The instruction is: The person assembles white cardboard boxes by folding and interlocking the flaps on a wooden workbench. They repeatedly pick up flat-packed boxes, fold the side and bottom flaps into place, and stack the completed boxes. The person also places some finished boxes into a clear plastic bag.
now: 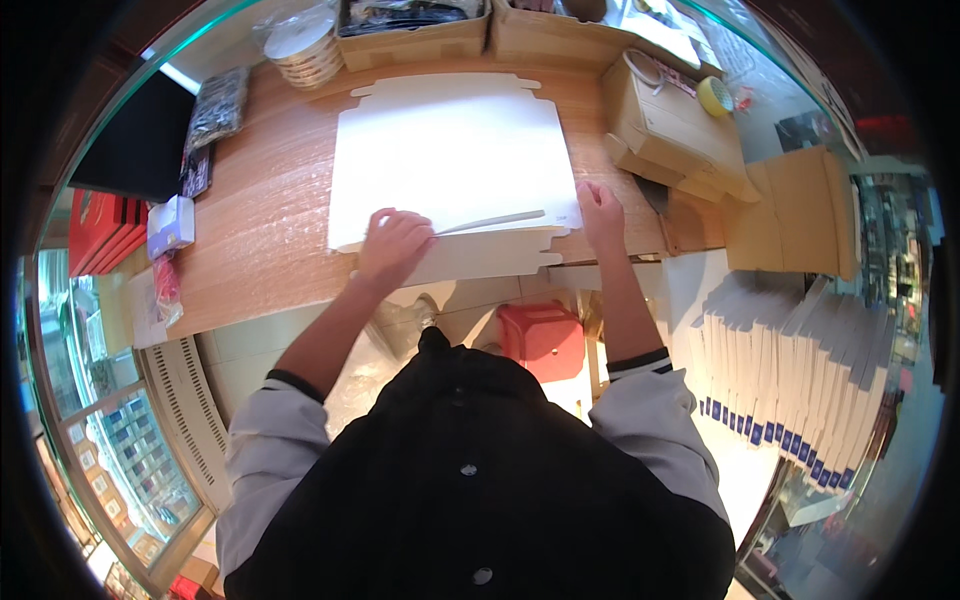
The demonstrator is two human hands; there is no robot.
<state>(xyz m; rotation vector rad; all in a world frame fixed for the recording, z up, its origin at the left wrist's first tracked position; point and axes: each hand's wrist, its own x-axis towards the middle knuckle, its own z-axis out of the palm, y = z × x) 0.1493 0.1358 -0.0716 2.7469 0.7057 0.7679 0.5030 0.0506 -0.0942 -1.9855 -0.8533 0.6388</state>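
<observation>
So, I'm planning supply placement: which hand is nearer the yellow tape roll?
Right. The right hand is by the right edge of the white card, with the yellow tape roll beyond it, farther right. The left hand is at the card's near edge, farther away.

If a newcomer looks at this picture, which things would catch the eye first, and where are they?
Probably the bright white cardboard sheet with notched ends, flat on the wood-topped table, the left hand at its near side and the right hand by its near right corner. Next, perhaps, the red stool on the floor at the table's near side, and the row of thin white packs with blue ends, at the right.
</observation>
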